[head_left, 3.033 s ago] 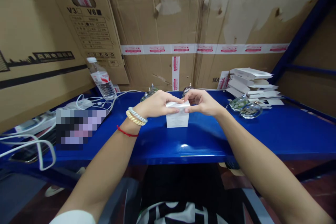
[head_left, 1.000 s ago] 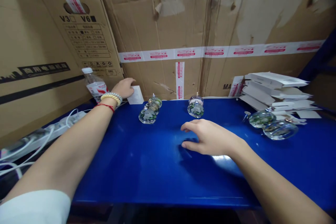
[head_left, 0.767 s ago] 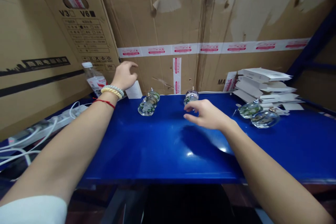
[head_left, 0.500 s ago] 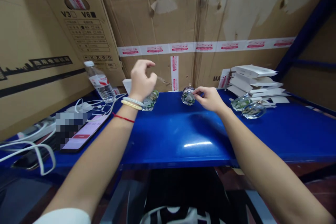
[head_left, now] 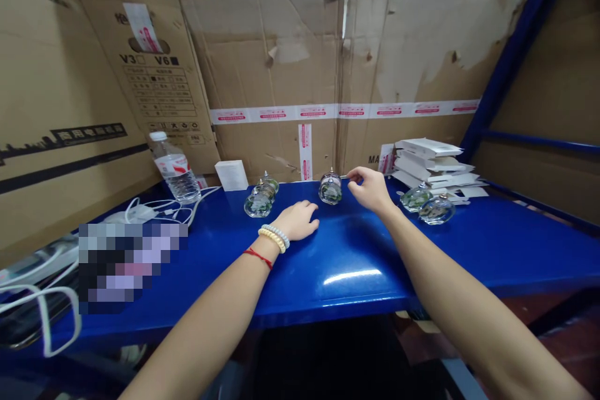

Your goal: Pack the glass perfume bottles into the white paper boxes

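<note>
My left hand (head_left: 297,220), with beaded bracelets and a red string at the wrist, hovers low over the blue table, fingers stretched and nothing in them. My right hand (head_left: 369,189) is just right of the middle glass perfume bottles (head_left: 330,189), apart from them; its fingers are loosely bent, with a gap between thumb and forefinger and no object visible there. The middle bottles stand close, one behind another. Left of them, a row of similar perfume bottles (head_left: 259,201) stands beyond my left hand. Two more glass bottles (head_left: 437,209) are at the right, beside my right forearm.
A stack of white flat cartons (head_left: 429,165) sits at the back right. At the back left are a white box (head_left: 231,175), a water bottle (head_left: 176,170) and white cables (head_left: 135,212). Cardboard sheets (head_left: 272,44) wall off the back of the blue table (head_left: 300,275).
My left hand has come down from above the left bottles and moved right, opening out. My right hand has drawn back from the middle bottles. The camera view has tilted up.
</note>
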{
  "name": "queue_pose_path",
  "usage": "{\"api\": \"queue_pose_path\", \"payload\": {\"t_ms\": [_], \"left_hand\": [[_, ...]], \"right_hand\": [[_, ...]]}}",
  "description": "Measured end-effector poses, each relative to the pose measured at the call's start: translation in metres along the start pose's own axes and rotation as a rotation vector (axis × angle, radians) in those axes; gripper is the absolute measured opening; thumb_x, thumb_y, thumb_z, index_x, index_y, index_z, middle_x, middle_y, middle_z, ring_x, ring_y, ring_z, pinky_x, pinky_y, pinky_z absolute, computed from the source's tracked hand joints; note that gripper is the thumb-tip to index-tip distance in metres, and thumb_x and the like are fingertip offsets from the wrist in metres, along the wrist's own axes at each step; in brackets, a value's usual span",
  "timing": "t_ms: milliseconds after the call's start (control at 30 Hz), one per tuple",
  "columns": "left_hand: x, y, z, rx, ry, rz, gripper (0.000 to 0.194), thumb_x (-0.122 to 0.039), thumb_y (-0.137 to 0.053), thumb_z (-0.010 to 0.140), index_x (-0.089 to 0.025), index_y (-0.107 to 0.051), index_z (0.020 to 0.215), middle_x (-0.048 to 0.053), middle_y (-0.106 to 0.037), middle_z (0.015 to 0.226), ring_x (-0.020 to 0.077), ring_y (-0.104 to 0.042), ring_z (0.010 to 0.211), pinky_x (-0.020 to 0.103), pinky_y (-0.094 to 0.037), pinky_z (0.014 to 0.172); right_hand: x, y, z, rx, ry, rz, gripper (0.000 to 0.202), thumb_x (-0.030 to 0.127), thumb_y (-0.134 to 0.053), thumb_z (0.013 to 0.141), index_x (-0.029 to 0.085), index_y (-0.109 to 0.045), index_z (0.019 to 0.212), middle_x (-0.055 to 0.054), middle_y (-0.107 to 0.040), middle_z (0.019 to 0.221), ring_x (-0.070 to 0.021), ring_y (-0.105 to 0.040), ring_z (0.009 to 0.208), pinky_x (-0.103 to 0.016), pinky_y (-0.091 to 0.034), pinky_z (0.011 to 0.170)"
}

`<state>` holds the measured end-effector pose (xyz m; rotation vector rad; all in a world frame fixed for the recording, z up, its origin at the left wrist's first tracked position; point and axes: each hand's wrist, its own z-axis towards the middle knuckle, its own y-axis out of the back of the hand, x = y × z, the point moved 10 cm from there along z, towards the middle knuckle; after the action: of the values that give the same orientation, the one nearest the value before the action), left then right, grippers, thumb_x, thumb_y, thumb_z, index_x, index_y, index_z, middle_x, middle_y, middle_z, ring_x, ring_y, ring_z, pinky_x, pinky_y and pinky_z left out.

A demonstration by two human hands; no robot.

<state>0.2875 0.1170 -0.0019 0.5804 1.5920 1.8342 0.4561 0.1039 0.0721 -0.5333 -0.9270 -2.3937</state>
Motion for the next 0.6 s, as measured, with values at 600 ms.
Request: {"api": "queue_pose_path", "payload": {"t_ms": [600], "left_hand": [[0.003,-0.007,0.004,0.07,-0.04,-0.039,0.043,-0.036,-0.045,0.088,-0.012,-0.063,0.118,0.016,-0.063,0.123,0.0286,-0.06,0.114,0.038,-0.046,0.099]], "right_hand": [[-0.155,0.173,0.08,-0.092,-0.612,-0.751,0.095,0.071,-0.066,0.065,0.005,-0.052,0.131,-0.035,-0.048,0.13,-0.0367,-0.045,0.12,-0.045,-0.035,0.086]]}}
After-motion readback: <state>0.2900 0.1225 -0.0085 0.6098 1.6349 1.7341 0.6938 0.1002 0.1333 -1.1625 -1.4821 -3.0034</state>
